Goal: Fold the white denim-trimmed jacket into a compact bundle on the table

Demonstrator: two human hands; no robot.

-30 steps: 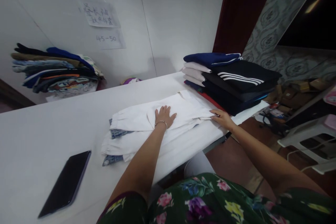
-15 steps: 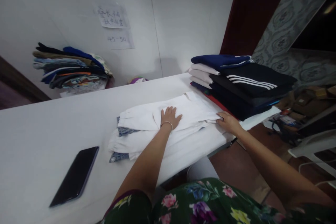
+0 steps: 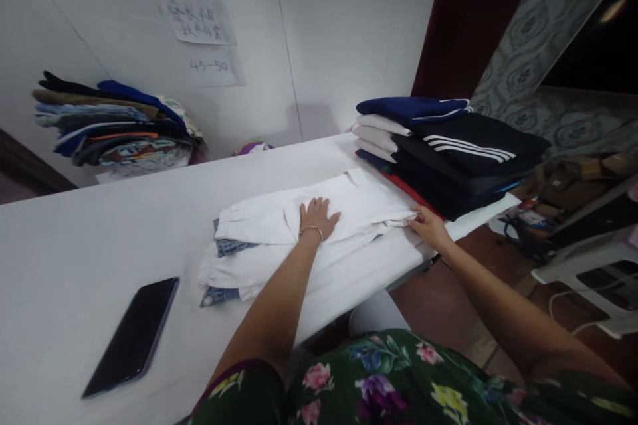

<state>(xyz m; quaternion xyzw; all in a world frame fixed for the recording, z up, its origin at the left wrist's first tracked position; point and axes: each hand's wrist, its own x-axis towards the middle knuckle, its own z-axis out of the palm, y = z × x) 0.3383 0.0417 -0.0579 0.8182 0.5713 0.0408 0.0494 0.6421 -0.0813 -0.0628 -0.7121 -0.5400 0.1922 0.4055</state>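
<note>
A white jacket (image 3: 264, 218), with gathered cuffs at its left end, lies spread on the white table (image 3: 60, 246). My left hand (image 3: 318, 215) presses flat on its middle, fingers spread, a thin bracelet at the wrist. At the garment's right end, my right hand (image 3: 428, 226) pinches the edge of the white cloth between thumb and fingers. Blue denim (image 3: 234, 247) peeks out from under the white cuffs on the left; how much lies beneath is hidden.
A black phone (image 3: 132, 339) lies at the left front. Folded dark clothes (image 3: 463, 153) are stacked at the back right, near the white jacket. Another clothes pile (image 3: 119, 123) stands beyond the table's far left edge. A white plastic stool (image 3: 598, 272) is on the floor at right.
The whole view has shifted slightly, so things sit a little farther left. My left hand stays flat on the white cloth, and my right hand keeps its pinch at the edge.
</note>
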